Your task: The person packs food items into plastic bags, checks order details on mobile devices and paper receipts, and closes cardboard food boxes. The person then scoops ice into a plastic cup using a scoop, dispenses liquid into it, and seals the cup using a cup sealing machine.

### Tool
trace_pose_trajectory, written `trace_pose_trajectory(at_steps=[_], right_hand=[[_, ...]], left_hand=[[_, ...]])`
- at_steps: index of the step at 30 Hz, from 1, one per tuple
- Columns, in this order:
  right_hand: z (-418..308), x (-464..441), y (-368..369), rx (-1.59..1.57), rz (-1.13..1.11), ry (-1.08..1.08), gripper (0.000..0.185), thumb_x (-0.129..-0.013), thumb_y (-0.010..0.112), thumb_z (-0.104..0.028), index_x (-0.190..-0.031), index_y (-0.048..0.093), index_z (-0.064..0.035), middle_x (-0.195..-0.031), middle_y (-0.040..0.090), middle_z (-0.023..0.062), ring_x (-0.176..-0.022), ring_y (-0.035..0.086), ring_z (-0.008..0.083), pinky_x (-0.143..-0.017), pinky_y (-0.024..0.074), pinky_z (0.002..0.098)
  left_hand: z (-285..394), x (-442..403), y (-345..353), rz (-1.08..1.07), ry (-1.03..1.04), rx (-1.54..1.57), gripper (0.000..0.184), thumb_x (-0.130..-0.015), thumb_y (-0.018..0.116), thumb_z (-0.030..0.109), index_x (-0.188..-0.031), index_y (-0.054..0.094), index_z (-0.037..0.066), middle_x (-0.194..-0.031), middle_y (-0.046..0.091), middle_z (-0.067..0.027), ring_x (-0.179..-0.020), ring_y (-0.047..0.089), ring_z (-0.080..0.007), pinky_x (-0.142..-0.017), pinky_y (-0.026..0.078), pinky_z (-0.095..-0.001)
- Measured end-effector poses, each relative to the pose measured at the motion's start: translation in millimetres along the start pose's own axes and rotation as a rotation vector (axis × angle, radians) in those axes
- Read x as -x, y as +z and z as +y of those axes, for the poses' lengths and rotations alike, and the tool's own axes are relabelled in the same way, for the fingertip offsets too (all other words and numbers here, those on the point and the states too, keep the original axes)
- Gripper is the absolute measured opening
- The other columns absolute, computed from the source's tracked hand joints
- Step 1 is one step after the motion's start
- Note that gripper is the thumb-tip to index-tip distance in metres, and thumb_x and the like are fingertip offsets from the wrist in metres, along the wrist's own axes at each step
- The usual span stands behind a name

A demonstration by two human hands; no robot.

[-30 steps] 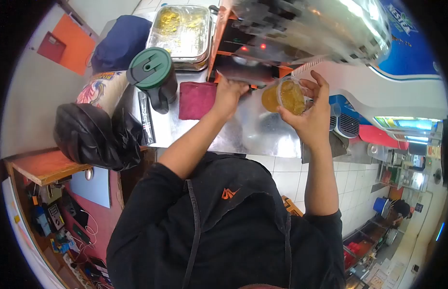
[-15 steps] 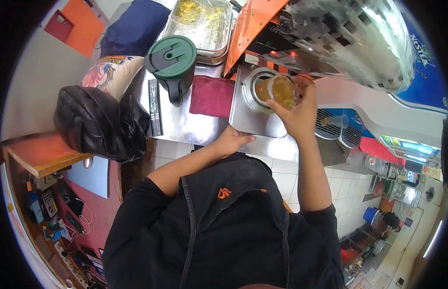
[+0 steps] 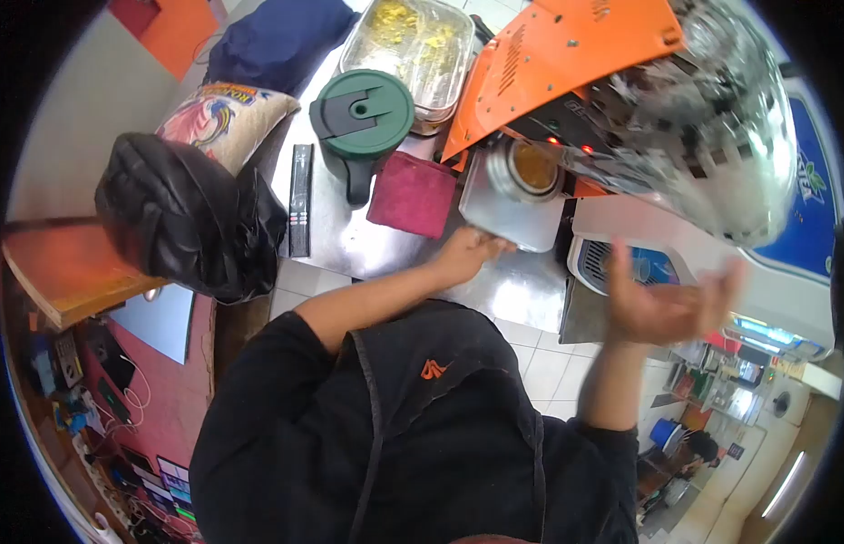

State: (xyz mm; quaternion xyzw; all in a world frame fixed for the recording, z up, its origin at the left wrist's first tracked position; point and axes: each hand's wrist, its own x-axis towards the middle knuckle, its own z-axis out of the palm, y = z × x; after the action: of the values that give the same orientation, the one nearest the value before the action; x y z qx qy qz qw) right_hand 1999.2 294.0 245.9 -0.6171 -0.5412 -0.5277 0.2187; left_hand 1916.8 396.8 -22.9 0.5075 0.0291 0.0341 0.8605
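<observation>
A cup of brown drink (image 3: 534, 166) sits in the round metal ring of a flat metal tray (image 3: 503, 218), which juts from under an orange machine (image 3: 540, 68). My left hand (image 3: 465, 257) grips the tray's front edge, its fingers partly hidden. Out to the right, my right hand (image 3: 671, 295) is raised with fingers spread, holding nothing and blurred by motion. Behind that hand, a clear cup (image 3: 629, 265) stands on a dispenser's drip grille (image 3: 592, 263).
Left of the tray lie a folded maroon cloth (image 3: 413, 193), a green-lidded tumbler (image 3: 363, 113) and a black narrow box (image 3: 300, 199). A clear food container (image 3: 413, 45) stands behind. A large roll of plastic film (image 3: 712, 136) overhangs the right side; a black bag (image 3: 186, 218) sits left.
My right hand has let go of the cup of drink, now down in the ring, and swung right and toward me. My left hand stays at the tray edge. The view has shifted slightly.
</observation>
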Motion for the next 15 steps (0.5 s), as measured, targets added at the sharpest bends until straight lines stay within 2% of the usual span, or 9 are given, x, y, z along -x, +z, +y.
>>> trace_pose_trajectory(at_steps=[3, 5, 7, 8, 10, 11, 13, 14, 15], right_hand=[[18, -69, -1, 0.078, -0.12, -0.165, 0.094, -0.055, 0.095, -0.034, -0.13, 0.046, -0.0047, -0.134, 0.048, 0.0161, -0.128, 0.045, 0.036, -0.111, 0.0358, 0.0456], [22, -89, 5, 0.232, -0.334, -0.048, 0.102, -0.054, 0.096, -0.026, -0.138, 0.042, -0.0024, -0.135, 0.049, 0.0159, -0.127, 0.047, 0.0316, -0.11, 0.0369, 0.0401], [29, -98, 14, 0.171, -0.442, 0.043, 0.104, -0.053, 0.096, -0.027, -0.138, 0.042, 0.0001, -0.136, 0.049, 0.0156, -0.126, 0.048, 0.0293, -0.109, 0.0384, 0.039], [32, -103, 18, 0.142, -0.536, 0.158, 0.106, -0.053, 0.096, -0.028, -0.139, 0.042, 0.0027, -0.136, 0.05, 0.0153, -0.125, 0.05, 0.027, -0.108, 0.0399, 0.0379], [64, -115, 14, 0.024, -0.647, 0.216, 0.1, -0.055, 0.094, -0.012, -0.14, 0.042, 0.0042, -0.134, 0.051, 0.0169, -0.121, 0.051, 0.0234, -0.106, 0.0374, 0.0351], [83, -124, 9, 0.012, -0.713, 0.165, 0.096, -0.055, 0.095, -0.019, -0.135, 0.046, 0.0057, -0.126, 0.056, 0.0124, -0.114, 0.054, 0.022, -0.101, 0.04, 0.0312], [140, -139, -9, -0.315, -0.93, 0.41, 0.093, -0.061, 0.092, -0.022, -0.135, 0.044, 0.0051, -0.118, 0.059, 0.01, -0.103, 0.058, 0.0237, -0.097, 0.0425, 0.0331], [188, -149, -23, -0.326, -1.059, 0.536, 0.095, -0.065, 0.088, -0.032, -0.14, 0.042, 0.0023, -0.13, 0.053, 0.0141, -0.117, 0.052, 0.0245, -0.103, 0.0384, 0.036], [245, -163, -29, -0.49, -1.147, 0.607, 0.098, -0.064, 0.089, -0.034, -0.141, 0.04, 0.002, -0.132, 0.052, 0.0151, -0.118, 0.051, 0.0257, -0.104, 0.0374, 0.038]], left_hand=[[7, -35, 0, 0.073, 0.098, 0.082, 0.023, -0.097, 0.054, 0.01, -0.116, 0.059, -0.001, -0.103, 0.068, -0.0069, -0.096, 0.062, -0.0117, -0.081, 0.05, -0.0293], [6, -57, 5, 0.13, 0.137, 0.242, 0.025, -0.098, 0.053, 0.014, -0.118, 0.057, 0.0, -0.103, 0.068, -0.006, -0.095, 0.063, -0.0131, -0.08, 0.05, -0.0298], [-4, -91, 11, 0.196, 0.179, 0.409, 0.027, -0.099, 0.053, 0.018, -0.12, 0.055, 0.001, -0.103, 0.067, -0.0051, -0.093, 0.063, -0.0144, -0.079, 0.05, -0.0303], [-20, -114, 13, 0.274, 0.258, 0.319, 0.025, -0.099, 0.054, 0.018, -0.117, 0.054, 0.001, -0.099, 0.066, -0.005, -0.089, 0.063, -0.0139, -0.076, 0.05, -0.0301], [-23, -121, 9, 0.388, 0.333, 0.245, 0.023, -0.098, 0.054, 0.018, -0.114, 0.052, 0.001, -0.095, 0.065, -0.0049, -0.085, 0.062, -0.0133, -0.073, 0.049, -0.0299], [-2, -112, 10, 0.373, 0.252, 0.147, 0.02, -0.098, 0.054, 0.017, -0.11, 0.052, 0.001, -0.093, 0.064, -0.0054, -0.084, 0.061, -0.0132, -0.072, 0.048, -0.0298], [17, -102, 9, 0.364, 0.17, 0.064, 0.017, -0.097, 0.055, 0.015, -0.106, 0.051, 0.001, -0.092, 0.062, -0.0059, -0.083, 0.06, -0.013, -0.072, 0.047, -0.0298], [21, -99, 9, 0.351, 0.17, 0.065, 0.016, -0.097, 0.056, 0.015, -0.103, 0.05, 0.001, -0.09, 0.061, -0.0068, -0.084, 0.059, -0.0134, -0.072, 0.047, -0.0302], [22, -99, 8, 0.337, 0.171, 0.062, 0.016, -0.096, 0.057, 0.015, -0.101, 0.049, 0.002, -0.089, 0.06, -0.0077, -0.084, 0.058, -0.0137, -0.073, 0.046, -0.0305]])
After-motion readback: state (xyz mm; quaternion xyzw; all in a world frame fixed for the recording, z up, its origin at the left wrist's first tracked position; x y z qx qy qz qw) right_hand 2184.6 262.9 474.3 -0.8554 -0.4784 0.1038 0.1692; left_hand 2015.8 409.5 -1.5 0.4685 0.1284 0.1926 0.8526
